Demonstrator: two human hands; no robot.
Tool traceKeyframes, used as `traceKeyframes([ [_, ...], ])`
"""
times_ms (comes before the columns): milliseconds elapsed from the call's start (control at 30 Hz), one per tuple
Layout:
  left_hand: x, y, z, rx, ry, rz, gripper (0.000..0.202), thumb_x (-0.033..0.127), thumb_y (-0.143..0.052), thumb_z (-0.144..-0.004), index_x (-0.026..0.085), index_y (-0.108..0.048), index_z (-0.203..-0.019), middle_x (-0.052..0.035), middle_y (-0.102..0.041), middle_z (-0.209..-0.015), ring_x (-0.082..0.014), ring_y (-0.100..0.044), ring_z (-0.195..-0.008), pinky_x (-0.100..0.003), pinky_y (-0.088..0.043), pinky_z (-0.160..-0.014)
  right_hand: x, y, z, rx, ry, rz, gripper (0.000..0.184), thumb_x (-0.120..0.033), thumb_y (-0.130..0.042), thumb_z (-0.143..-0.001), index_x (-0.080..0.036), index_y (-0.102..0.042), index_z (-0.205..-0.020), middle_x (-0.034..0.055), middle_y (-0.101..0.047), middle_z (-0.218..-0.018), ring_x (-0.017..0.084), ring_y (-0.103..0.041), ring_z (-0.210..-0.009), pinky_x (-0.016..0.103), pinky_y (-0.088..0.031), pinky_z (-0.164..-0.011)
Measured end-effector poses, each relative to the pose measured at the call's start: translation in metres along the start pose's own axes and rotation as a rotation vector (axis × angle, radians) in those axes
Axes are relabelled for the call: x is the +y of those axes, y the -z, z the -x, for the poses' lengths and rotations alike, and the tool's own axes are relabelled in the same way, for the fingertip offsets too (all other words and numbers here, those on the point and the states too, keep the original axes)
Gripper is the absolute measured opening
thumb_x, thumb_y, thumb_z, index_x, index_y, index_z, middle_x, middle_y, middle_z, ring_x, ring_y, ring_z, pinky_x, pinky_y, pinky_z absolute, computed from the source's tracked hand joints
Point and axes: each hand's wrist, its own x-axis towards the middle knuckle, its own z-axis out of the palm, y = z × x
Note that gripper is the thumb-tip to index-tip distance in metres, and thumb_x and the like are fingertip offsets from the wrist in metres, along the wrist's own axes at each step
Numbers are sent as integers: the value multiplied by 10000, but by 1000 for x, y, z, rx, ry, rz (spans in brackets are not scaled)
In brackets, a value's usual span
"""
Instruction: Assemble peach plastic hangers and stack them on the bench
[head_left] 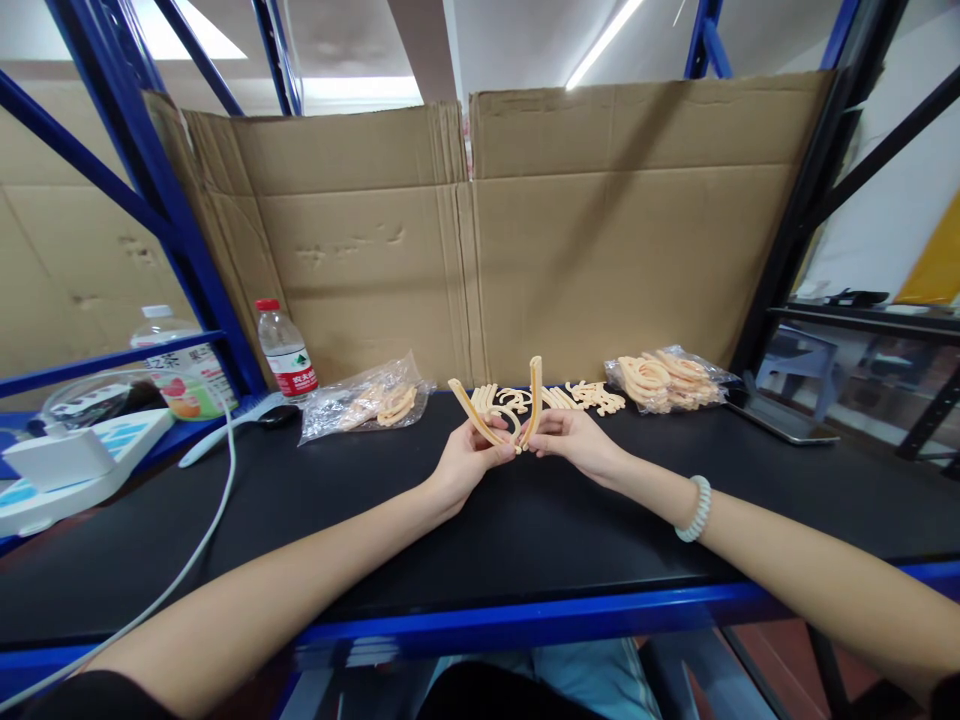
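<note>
Over the middle of the black table, my left hand is closed on a pale, wood-like curved strip that slants up to the left. My right hand pinches a second curved strip, which stands nearly upright. The lower ends of the two strips come close together between my fingertips; I cannot tell whether they touch. Just behind my hands lie pale curved pieces, several short straight strips and small scroll-shaped pieces.
Clear plastic bags of similar pieces lie at left and right. A red-capped bottle, a power strip and a white cable are on the left. Cardboard walls off the back; a dark metal plate sits right.
</note>
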Motion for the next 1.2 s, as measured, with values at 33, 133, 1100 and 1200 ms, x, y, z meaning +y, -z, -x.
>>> traceKeyframes([
  [33,0,0,0,-5,-4,-1,424,125,-806,-561,134,-537,-888,-16,-655,-756,-133,-626,-733,-260,-506,-723,-1,0,0,-11,14,5,276,-298,-785,-617,-156,-683,-831,27,-686,-767,112,-611,-675,239,-499,-640],
  [133,1,-2,1,-32,-34,-4,380,114,-793,-570,139,-544,-856,0,-640,-739,-127,-619,-726,-250,-499,-717,-3,-1,0,-37,28,15,264,-297,-780,-622,-151,-688,-822,32,-696,-762,121,-626,-685,255,-505,-671],
  [1100,2,-3,2,-55,-109,-74,256,95,-740,-560,153,-572,-745,11,-609,-713,-136,-592,-689,-286,-496,-714,-8,-4,5,-49,0,30,268,-290,-786,-603,-149,-697,-813,43,-711,-763,145,-669,-682,295,-563,-697],
  [1200,1,-3,2,-52,-106,-68,261,104,-750,-556,153,-556,-725,14,-606,-707,-134,-594,-677,-284,-499,-707,-8,-5,5,-44,-4,31,281,-301,-792,-592,-148,-697,-809,47,-713,-763,152,-672,-680,312,-567,-703],
])
